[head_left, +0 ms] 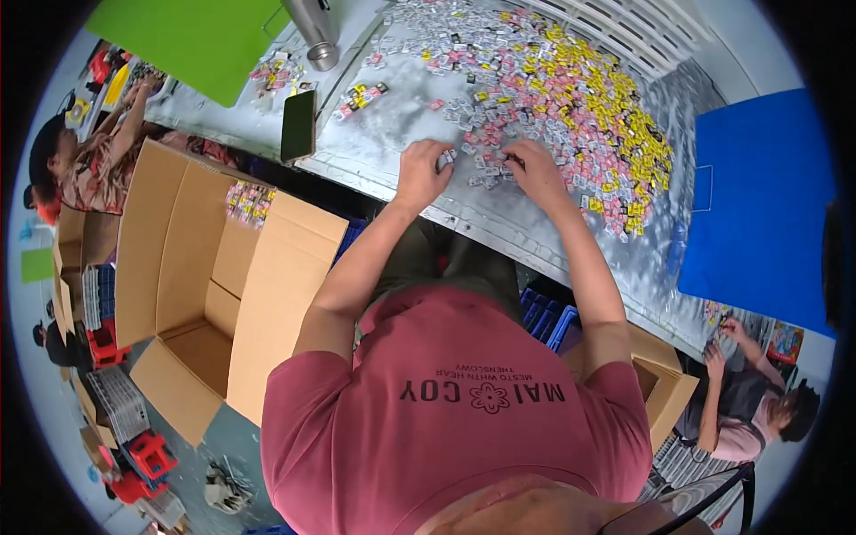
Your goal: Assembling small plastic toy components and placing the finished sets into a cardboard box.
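My left hand (pixel 425 174) is closed at the near edge of the table, with a small whitish piece (pixel 446 159) pinched between thumb and fingers. Just to its right, my right hand (pixel 539 176) pinches a small dark piece (pixel 514 160). Both hands are at the near side of a wide spread of small pieces (pixel 571 98) in white, pink, yellow and black. Up and left of my left hand lies a short row of these pieces (pixel 361 101) set side by side. The pieces are too small to tell their exact kind.
A dark phone (pixel 299 126) lies at the table's left edge, near a metal flask (pixel 314 37) and a green board (pixel 192 45). A blue panel (pixel 758 201) stands at right. To my left an open cardboard box (pixel 187 267) holds packed pieces. Co-workers sit on both sides.
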Available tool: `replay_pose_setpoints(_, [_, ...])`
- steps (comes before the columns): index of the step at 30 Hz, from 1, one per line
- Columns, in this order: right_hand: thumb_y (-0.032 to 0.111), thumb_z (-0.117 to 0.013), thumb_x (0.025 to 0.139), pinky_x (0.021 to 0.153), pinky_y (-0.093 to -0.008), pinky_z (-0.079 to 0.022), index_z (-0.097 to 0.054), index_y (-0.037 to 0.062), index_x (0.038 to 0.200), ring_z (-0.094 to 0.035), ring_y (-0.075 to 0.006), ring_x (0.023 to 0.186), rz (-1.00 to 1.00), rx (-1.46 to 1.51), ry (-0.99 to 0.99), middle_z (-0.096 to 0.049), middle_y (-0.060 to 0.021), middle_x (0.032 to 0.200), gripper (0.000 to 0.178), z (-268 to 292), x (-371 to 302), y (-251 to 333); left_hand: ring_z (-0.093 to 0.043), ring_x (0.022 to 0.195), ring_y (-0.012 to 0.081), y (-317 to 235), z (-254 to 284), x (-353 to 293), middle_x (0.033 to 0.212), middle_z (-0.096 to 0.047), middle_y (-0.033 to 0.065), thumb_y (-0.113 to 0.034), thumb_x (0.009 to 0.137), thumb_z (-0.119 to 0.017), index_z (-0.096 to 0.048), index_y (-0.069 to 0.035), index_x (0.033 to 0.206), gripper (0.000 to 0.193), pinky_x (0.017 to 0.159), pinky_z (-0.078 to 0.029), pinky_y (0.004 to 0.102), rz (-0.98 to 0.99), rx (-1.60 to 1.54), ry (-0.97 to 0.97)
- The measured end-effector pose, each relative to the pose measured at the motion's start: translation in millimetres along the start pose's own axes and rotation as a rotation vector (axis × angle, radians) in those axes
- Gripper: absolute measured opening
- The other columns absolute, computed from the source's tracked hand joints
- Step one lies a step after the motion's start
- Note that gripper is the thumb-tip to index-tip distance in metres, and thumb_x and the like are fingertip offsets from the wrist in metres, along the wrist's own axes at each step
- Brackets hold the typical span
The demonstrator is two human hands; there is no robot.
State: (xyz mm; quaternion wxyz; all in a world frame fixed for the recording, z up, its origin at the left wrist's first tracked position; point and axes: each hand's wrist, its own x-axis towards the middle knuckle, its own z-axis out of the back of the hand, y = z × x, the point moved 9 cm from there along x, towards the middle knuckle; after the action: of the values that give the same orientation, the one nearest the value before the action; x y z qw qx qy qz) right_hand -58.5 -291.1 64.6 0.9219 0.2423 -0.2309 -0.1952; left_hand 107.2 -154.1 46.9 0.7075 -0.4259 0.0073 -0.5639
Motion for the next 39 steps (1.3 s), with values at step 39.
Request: replay_pose_setpoints(39, [0.010,-0.070,0.080,0.084,-0.0428,-0.054,-0.072,0.0071,0.106,-0.066,-0.0329,0.096,-0.117,-0.072,0.130,-0.063,-0.0127,0.107,0.026,-5.9,29.9,-25.4,-0.058,0.114,0.0334,-9.9,-19.7,2.0,0.118,-0.064,0.0106,-0.008,0.070,-0.080,-0.073,-0.011,0.109,0.040,0.098,-0.047,0.0436,0.022,-0.022,0.010])
